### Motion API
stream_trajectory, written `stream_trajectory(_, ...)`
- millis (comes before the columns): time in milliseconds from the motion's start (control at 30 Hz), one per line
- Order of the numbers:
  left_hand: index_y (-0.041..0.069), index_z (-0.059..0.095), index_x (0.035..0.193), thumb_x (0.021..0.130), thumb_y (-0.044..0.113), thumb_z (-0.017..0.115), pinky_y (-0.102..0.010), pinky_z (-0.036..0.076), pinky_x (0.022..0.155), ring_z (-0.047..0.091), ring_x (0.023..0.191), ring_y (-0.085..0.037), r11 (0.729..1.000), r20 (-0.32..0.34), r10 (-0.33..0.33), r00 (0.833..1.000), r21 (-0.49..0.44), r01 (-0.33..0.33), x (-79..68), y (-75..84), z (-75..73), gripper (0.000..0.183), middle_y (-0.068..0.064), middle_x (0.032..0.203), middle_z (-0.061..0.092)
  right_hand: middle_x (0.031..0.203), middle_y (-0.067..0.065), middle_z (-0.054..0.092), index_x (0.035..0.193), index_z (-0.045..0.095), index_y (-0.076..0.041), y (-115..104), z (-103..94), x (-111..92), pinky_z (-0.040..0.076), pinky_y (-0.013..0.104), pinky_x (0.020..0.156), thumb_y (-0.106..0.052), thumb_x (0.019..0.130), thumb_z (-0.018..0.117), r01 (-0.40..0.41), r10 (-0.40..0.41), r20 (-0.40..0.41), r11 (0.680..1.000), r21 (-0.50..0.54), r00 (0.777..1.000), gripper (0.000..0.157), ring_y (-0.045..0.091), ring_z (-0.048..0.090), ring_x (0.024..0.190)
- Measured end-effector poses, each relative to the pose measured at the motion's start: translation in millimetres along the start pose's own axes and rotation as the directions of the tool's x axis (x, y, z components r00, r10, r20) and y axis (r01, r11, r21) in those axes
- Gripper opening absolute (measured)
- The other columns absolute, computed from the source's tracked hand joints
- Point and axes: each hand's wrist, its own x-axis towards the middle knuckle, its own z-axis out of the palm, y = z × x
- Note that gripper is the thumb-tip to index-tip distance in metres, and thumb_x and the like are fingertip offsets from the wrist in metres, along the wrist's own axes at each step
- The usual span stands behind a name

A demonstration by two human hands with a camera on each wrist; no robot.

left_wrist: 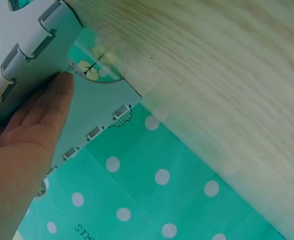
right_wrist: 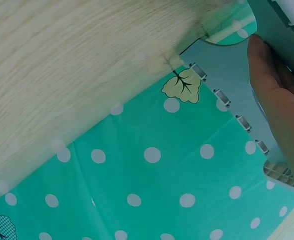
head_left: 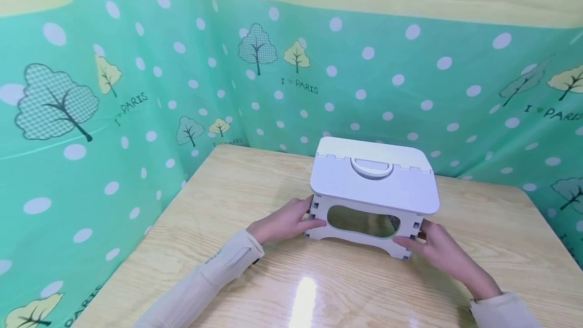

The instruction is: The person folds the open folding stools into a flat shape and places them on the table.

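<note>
A white plastic folding stool (head_left: 337,178) stands upright and unfolded on the wooden table, with a half-round carry handle (head_left: 372,167) in its hinged top. My left hand (head_left: 288,222) grips the left edge of its front leg panel, thumb across the front and fingers round behind. On the opposite edge, my right hand (head_left: 441,248) holds that panel the same way. In the left wrist view, the fingers (left_wrist: 51,107) lie along the inner face of the panel. The right wrist view has the fingers (right_wrist: 264,62) beside the leg panel (right_wrist: 219,67) with its row of hinge slots.
The light wooden table (head_left: 255,282) reaches out on both sides of the stool and in front of it. Behind and to the left hangs a green dotted curtain (head_left: 200,59) printed with trees, meeting the table's far and left edges.
</note>
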Motion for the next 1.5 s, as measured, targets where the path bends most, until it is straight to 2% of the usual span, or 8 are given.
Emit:
stream_trajectory(233,0.025,0.041,0.142,0.101,0.043,0.055,-0.021,0.051,0.085,0.063,0.100,0.002,1.000,0.005,0.006,1.000,0.014,-0.006,-0.7,0.7,-0.6,0.047,-0.001,0.124,0.068,0.123,0.016,0.064,0.139,0.046,-0.011,-2.8,-0.9,-0.4,0.057,0.030,0.079,-0.022,0.092,0.074,0.023,-0.023,-0.004,1.000,-0.006,1.000,0.056,0.019,0.065,0.105)
stream_trajectory(333,0.022,0.043,0.142,0.101,0.043,0.055,-0.021,0.052,0.083,0.064,0.097,0.002,1.000,0.009,0.007,1.000,0.020,-0.007,-0.6,1.6,-1.1,0.048,-0.001,0.122,0.069,0.122,0.017,0.064,0.138,0.046,-0.009,-4.1,-1.7,-0.7,0.057,0.030,0.077,-0.021,0.092,0.073,0.033,-0.033,-0.003,0.999,0.000,0.999,0.055,0.020,0.065,0.104)
stream_trajectory(500,0.015,0.044,0.141,0.101,0.044,0.054,-0.021,0.052,0.079,0.063,0.090,0.001,0.999,0.018,0.008,1.000,0.041,-0.009,0.4,2.3,-1.6,0.050,0.002,0.118,0.070,0.118,0.016,0.066,0.135,0.048,-0.007,-3.2,-2.2,-1.5,0.057,0.029,0.075,-0.019,0.093,0.072,0.043,-0.043,0.002,0.999,0.012,0.999,0.051,0.012,0.065,0.100)
stream_trajectory(833,0.023,0.042,0.142,0.102,0.045,0.052,-0.020,0.052,0.076,0.062,0.085,-0.001,0.997,0.026,0.008,1.000,0.071,-0.010,0.2,1.3,-1.7,0.047,0.013,0.114,0.067,0.115,0.014,0.068,0.132,0.051,-0.004,-2.8,-2.0,-2.3,0.056,0.028,0.075,-0.021,0.094,0.071,0.045,-0.045,0.016,0.999,0.030,0.999,0.046,0.009,0.066,0.098)
stream_trajectory(1000,0.017,0.043,0.142,0.102,0.042,0.053,-0.021,0.051,0.077,0.061,0.087,-0.002,0.997,0.030,0.018,0.999,0.076,-0.020,-0.8,3.5,-2.0,0.048,0.009,0.116,0.068,0.115,0.015,0.068,0.132,0.051,-0.003,-1.2,-1.4,-2.1,0.057,0.029,0.074,-0.021,0.094,0.070,0.043,-0.044,0.030,0.998,0.040,0.999,0.046,0.009,0.066,0.097)
stream_trajectory(1133,0.013,0.044,0.141,0.103,0.040,0.053,-0.021,0.051,0.077,0.060,0.086,-0.001,0.997,0.033,0.021,0.999,0.078,-0.024,-1.6,5.3,-2.3,0.047,0.011,0.113,0.067,0.115,0.015,0.068,0.132,0.051,-0.003,0.7,-0.5,-1.4,0.057,0.029,0.075,-0.021,0.094,0.071,0.029,-0.030,0.034,0.999,0.039,0.999,0.046,0.009,0.066,0.097)
stream_trajectory(1367,0.015,0.043,0.142,0.102,0.042,0.053,-0.021,0.051,0.077,0.061,0.086,-0.002,0.997,0.029,0.002,1.000,0.078,-0.004,-1.8,4.7,-2.5,0.049,0.014,0.113,0.066,0.114,0.013,0.069,0.131,0.052,-0.004,0.4,-0.3,-0.9,0.056,0.029,0.076,-0.023,0.095,0.070,0.032,-0.034,0.041,0.999,0.030,0.999,0.045,0.009,0.066,0.097)
stream_trajectory(1500,0.022,0.041,0.142,0.102,0.043,0.054,-0.021,0.052,0.078,0.062,0.088,-0.001,0.997,0.026,-0.014,1.000,0.071,0.012,-1.3,2.3,-2.0,0.047,0.013,0.115,0.066,0.117,0.014,0.067,0.134,0.050,-0.006,-0.1,-0.7,0.1,0.056,0.029,0.077,-0.022,0.094,0.071,0.035,-0.036,0.037,0.999,0.020,0.999,0.048,0.009,0.065,0.099)
